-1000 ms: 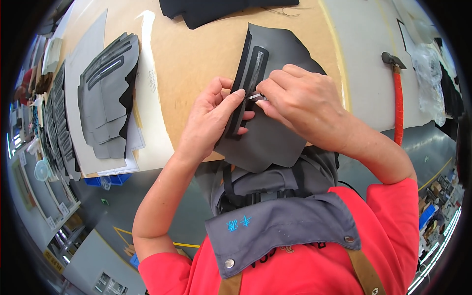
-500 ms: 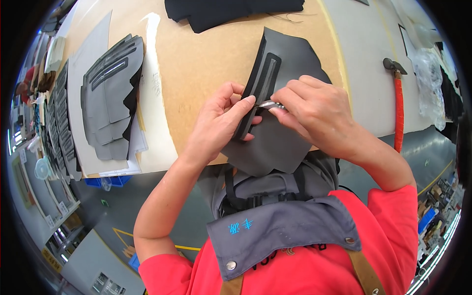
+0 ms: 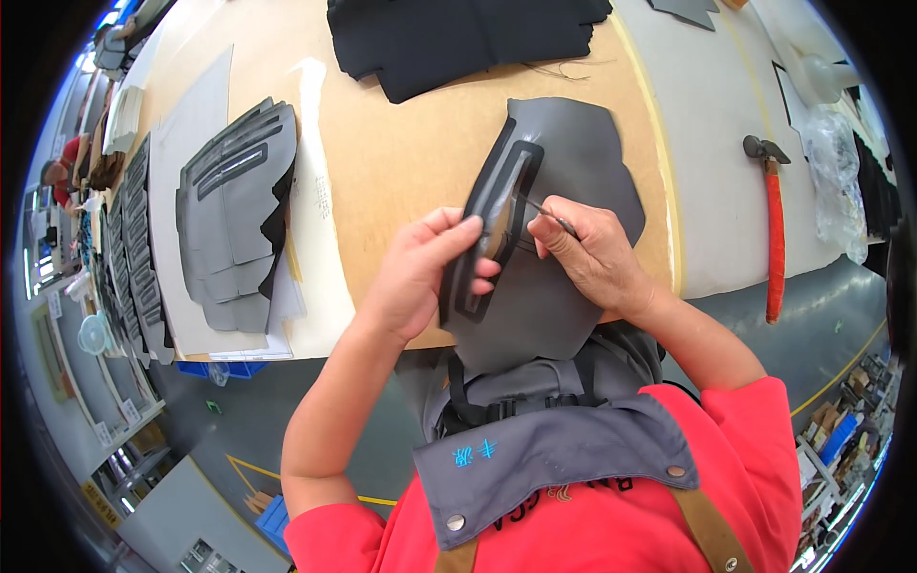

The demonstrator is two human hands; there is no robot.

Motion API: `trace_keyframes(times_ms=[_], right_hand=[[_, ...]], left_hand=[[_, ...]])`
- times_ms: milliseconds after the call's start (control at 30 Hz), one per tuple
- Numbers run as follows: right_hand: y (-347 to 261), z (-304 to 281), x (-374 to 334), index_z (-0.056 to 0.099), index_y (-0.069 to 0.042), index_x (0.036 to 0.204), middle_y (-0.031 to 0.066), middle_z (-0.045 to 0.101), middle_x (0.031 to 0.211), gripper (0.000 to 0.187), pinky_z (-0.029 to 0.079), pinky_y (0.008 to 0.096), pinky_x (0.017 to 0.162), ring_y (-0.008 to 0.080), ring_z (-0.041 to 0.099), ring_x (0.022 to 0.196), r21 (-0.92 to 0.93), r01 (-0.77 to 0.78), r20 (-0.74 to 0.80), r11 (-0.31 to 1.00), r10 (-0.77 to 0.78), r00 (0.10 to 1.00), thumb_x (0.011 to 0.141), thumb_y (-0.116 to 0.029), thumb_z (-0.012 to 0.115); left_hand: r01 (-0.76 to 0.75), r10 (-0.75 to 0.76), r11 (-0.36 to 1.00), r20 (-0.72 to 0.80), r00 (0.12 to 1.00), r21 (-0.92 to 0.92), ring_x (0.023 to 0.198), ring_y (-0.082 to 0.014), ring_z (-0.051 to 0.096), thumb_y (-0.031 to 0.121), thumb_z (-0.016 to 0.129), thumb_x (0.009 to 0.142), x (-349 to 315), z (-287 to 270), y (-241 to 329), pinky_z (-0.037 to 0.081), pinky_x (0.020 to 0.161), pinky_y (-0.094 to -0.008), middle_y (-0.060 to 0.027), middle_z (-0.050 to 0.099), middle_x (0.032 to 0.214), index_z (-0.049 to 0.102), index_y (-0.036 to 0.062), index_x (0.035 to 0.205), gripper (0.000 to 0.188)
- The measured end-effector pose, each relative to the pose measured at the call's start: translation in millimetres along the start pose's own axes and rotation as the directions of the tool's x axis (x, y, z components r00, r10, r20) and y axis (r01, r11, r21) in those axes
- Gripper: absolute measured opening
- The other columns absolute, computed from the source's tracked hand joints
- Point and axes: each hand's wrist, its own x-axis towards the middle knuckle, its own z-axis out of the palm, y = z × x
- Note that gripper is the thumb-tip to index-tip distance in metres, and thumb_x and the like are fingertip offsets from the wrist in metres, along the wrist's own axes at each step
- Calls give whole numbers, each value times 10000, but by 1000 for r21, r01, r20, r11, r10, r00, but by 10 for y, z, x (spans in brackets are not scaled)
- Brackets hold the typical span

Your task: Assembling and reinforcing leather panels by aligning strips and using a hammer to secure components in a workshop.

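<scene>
My left hand (image 3: 420, 263) grips the left edge of a dark grey flat panel (image 3: 583, 172), thumb on top. A long black-bordered slot (image 3: 521, 172) runs along that edge, and the fingertips show within it. My right hand (image 3: 597, 253) pinches a slim pointed metal tool (image 3: 549, 212); its exact kind is not clear. The tool's tip is beside the slot's right border, over the panel. The panel lies partly on the table, its lower end at the front edge close to my apron (image 3: 564, 435).
Stacked grey panels (image 3: 229, 220) with similar slots lie on the left of the table (image 3: 373, 143). Black cut pieces (image 3: 468, 43) are at the back. On the right are a red-handled hammer (image 3: 774, 229) and clear plastic wrap (image 3: 833, 181).
My right hand has drawn back to the right and slightly down, taking the tool away from my left thumb. The slot has opened wider, and the view has shifted slightly.
</scene>
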Motion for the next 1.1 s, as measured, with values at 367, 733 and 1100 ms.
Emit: trace_keyframes(times_ms=[367,733,1100], right_hand=[[89,-710,-192,691,-37,994,91,682,893,289,516,312,752,250,644,810,-209,-131,-546,969,-5,838,1047,-320,667],[-110,-995,-4,618,-39,1386,76,652,1352,614,476,346,1051,187,596,1241,139,-344,100,929,332,938,869,-273,852],[-45,-768,49,703,29,1204,81,757,1064,376,567,279,825,129,703,922,318,-469,49,824,479,876,899,-162,809]], left_hand=[[-57,59,994,-16,998,96,667,-68,663,257,742,1013,-26,-158,121,516,534,-220,11,672,919,643,75,1160,254],[-94,-47,939,394,918,330,891,-44,647,169,736,1016,-46,-122,503,537,803,-245,17,731,975,694,32,1129,182],[72,-94,949,58,994,308,1052,-107,703,54,851,861,-148,-763,402,533,982,-263,-101,754,1178,621,-12,1325,522]])
